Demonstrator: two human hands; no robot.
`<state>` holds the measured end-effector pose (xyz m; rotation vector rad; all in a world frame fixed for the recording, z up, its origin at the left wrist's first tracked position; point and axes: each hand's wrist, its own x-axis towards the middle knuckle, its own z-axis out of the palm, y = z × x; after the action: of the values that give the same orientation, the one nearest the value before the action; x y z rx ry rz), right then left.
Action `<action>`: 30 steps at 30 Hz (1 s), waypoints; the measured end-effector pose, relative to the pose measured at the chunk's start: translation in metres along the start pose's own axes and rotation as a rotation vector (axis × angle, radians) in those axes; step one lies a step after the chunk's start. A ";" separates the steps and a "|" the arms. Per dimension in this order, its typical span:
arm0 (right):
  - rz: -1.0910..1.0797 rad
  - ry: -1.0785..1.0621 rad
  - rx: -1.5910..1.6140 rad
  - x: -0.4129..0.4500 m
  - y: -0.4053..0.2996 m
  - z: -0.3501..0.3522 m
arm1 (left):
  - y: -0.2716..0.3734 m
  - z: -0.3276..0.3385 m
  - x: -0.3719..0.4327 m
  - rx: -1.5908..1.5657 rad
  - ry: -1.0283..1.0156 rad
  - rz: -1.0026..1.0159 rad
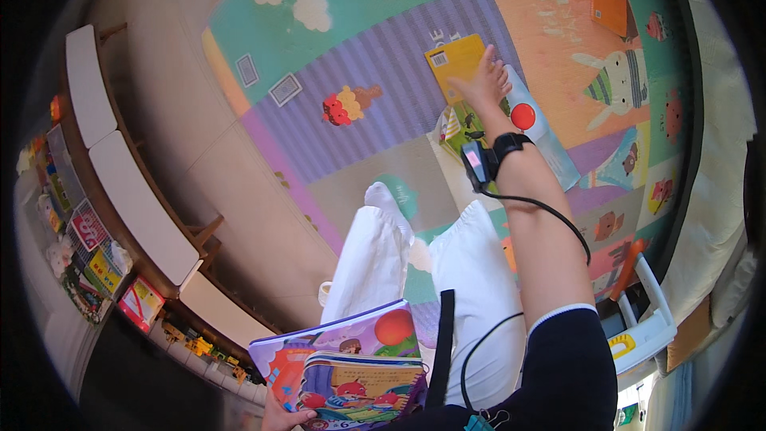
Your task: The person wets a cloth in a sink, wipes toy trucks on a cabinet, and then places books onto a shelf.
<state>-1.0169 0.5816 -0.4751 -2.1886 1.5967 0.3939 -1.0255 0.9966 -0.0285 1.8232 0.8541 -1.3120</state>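
My left hand [286, 413] grips a small stack of colourful picture books [359, 392] at the bottom of the view, a spiral-bound one on top. Reaching forward over the play mat, my right hand [486, 81] has its fingers spread above a yellow book [456, 63]; whether it touches the book cannot be told. Partly beneath my forearm are a green illustrated book [461, 126] and a light-blue book with a red balloon [547, 137]. A device is strapped to my right wrist, with a black cable.
Two cards [285, 90] lie at the mat's left part, an orange book [609, 9] at upper right. A low cabinet [137, 203] with toys curves along the left. A white and orange plastic frame [649, 335] stands at right, near pale fabric [712, 191].
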 end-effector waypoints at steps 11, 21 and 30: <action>-0.366 -0.001 0.095 0.018 -0.015 -0.025 | 0.014 0.008 0.016 0.032 -0.053 0.082; -0.539 -0.405 0.629 -0.015 0.124 -0.067 | 0.026 0.012 0.018 0.045 -0.077 0.064; -0.015 -0.340 0.096 -0.034 0.192 -0.031 | 0.041 0.030 0.019 0.037 -0.038 0.027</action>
<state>-1.2107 0.5440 -0.4615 -1.9381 1.3827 0.6336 -1.0011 0.9520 -0.0461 1.8260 0.7874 -1.3490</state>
